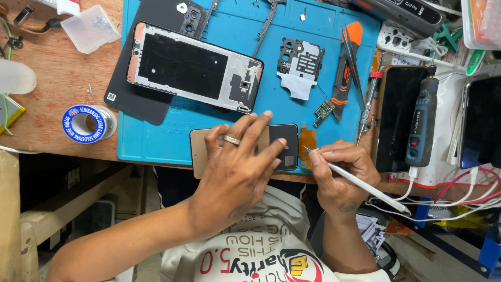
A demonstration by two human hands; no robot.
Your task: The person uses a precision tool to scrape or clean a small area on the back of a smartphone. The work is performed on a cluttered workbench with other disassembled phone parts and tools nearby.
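My left hand, a ring on one finger, presses flat on a phone screen panel lying face down at the near edge of the blue work mat. An orange flex cable sticks out of the panel's right end. My right hand grips a slim white pen-like tool whose tip touches the flex cable. A stripped phone frame lies higher on the mat, partly over a dark back cover.
A small shield plate, tweezers, an orange-handled tool and a small circuit board lie on the mat. A solder spool sits left. Right stand dark phones, a blue rotary tool and cables.
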